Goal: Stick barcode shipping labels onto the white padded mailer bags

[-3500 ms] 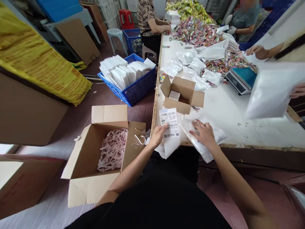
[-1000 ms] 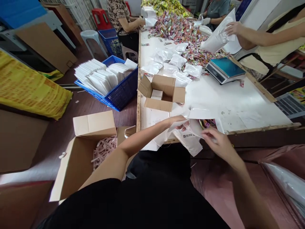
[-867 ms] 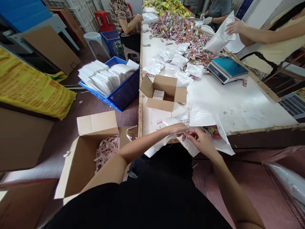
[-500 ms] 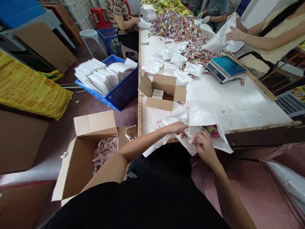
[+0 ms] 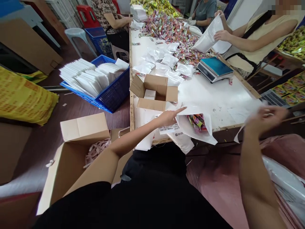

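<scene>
A white mailing bag (image 5: 209, 128) lies at the table's front edge, its mouth agape towards me, with colourful small packets (image 5: 197, 122) showing inside. My left hand (image 5: 169, 118) is at the bag's left corner, index finger stretched along the flap and the other fingers curled at the edge. Off to the right, my right hand (image 5: 270, 115) is raised and smeared by motion, closed on a thin white strip (image 5: 239, 136) that trails from it. Below my left hand is another white bag with a printed barcode label (image 5: 166, 129), partly over the table edge.
An open carton (image 5: 152, 104) with small white boxes stands behind the bags. Filled white pouches (image 5: 169, 59), a scale (image 5: 215, 68) and heaped packets (image 5: 166, 30) are farther back. A blue basket of envelopes (image 5: 109, 95) and a large carton (image 5: 83, 125) are left. Co-workers sit around the table.
My right hand has swung away from the bag, out to the right, with a white strip. My left hand stays at the bag, its index finger now extended. The view has shifted rightward.
</scene>
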Demonstrator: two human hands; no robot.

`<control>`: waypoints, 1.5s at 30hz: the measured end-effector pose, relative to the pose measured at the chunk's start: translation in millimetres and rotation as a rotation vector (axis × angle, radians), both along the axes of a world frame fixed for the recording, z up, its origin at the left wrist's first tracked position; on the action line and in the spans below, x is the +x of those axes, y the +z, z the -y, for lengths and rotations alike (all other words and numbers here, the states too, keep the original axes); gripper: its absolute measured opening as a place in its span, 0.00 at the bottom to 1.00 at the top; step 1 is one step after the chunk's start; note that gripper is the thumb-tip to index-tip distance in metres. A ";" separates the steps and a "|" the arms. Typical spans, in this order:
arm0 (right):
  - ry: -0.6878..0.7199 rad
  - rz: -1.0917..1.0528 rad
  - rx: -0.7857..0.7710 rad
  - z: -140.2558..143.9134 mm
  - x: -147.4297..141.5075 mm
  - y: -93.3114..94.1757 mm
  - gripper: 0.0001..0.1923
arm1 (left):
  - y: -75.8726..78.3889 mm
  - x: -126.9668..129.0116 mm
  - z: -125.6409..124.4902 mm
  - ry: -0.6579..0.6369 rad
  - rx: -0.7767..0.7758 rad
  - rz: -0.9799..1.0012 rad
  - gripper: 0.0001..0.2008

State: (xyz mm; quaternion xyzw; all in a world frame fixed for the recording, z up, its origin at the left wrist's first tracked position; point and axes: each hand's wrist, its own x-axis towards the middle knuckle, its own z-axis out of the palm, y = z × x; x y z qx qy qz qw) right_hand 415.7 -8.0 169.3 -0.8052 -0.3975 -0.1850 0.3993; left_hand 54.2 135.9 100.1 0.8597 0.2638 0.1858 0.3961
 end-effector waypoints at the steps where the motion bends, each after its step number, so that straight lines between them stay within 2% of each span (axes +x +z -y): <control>1: -0.029 -0.042 -0.002 -23.9 6.9 -7.4 0.19 | 0.1 5.5 -0.3 -0.042 0.014 0.010 0.41; 3: -0.007 -0.118 -0.036 -54.4 15.9 -23.4 0.19 | -1.4 12.6 -2.4 -0.094 0.054 0.028 0.36; 5: 0.109 -0.148 -0.108 -56.7 17.4 -41.4 0.24 | -5.3 14.2 -5.6 -0.100 0.106 0.027 0.27; 7: 0.259 -0.121 -0.198 -32.6 9.4 -62.6 0.32 | -11.3 11.6 -8.2 -0.055 0.151 0.027 0.21; 9: 0.464 -0.029 -0.334 7.3 -9.0 -86.0 0.34 | -18.1 7.6 -9.2 -0.001 0.174 0.053 0.19; 11: 0.634 0.055 -0.435 47.7 -34.3 -107.5 0.31 | -23.8 4.7 -7.9 0.000 0.143 0.113 0.15; 12: 0.675 0.065 -0.451 63.3 -47.2 -115.8 0.27 | -25.7 4.2 -6.5 -0.019 0.102 0.148 0.12; 14: 0.605 -0.001 -0.385 79.8 -68.3 -125.8 0.19 | -27.2 5.9 -2.4 -0.028 -0.014 0.200 0.08; 16: 0.398 -0.135 -0.265 76.1 -79.0 -128.4 0.23 | -26.4 11.1 2.1 0.056 -0.143 0.207 0.17; 18: 0.203 -0.279 -0.206 58.9 -79.3 -127.6 0.28 | -24.9 18.6 5.6 0.196 -0.256 0.172 0.24; 19: 0.154 -0.353 -0.222 48.6 -76.9 -127.3 0.29 | -24.4 22.4 6.6 0.259 -0.305 0.142 0.26; 23: 0.107 -0.616 -0.394 26.1 -66.7 -129.5 0.28 | -24.6 30.3 7.1 0.395 -0.394 -0.007 0.23; 25: 0.049 -0.586 -0.358 32.4 -72.1 -127.8 0.26 | -24.0 27.6 8.0 0.454 -0.357 0.012 0.18; 28: 0.008 -0.393 -0.064 51.0 -111.4 -113.1 0.26 | -17.7 20.6 15.5 0.588 -0.293 0.184 0.08; 30: 0.166 -0.437 0.067 56.9 -158.6 -96.3 0.25 | -8.6 18.1 25.1 0.644 -0.296 0.330 0.05; 31: 0.312 -0.553 0.059 55.9 -184.7 -87.3 0.25 | -3.0 17.5 30.7 0.646 -0.307 0.409 0.05; 32: 0.473 -0.692 0.014 52.1 -209.6 -78.6 0.27 | 3.0 16.5 36.5 0.632 -0.321 0.485 0.05; 33: 0.562 -0.801 -0.028 46.3 -230.9 -70.7 0.28 | 8.8 14.5 41.9 0.604 -0.335 0.552 0.06; 35: 0.601 -0.942 -0.042 31.2 -256.3 -58.0 0.27 | 18.2 4.1 50.8 0.521 -0.370 0.635 0.10; 37: 0.555 -0.992 0.053 15.4 -256.1 -49.3 0.25 | 21.6 -15.7 57.1 0.398 -0.427 0.598 0.15; 40: 0.573 -1.001 0.182 -4.5 -227.9 -39.7 0.26 | 14.6 -52.1 66.2 0.149 -0.596 0.420 0.21; 42: 0.576 -0.874 0.213 -11.7 -212.9 -32.8 0.27 | 7.0 -69.2 74.6 0.044 -0.714 0.384 0.22; 45: 0.569 -0.405 0.213 -5.8 -217.6 -21.2 0.32 | 3.5 -78.3 90.2 0.037 -0.789 0.491 0.22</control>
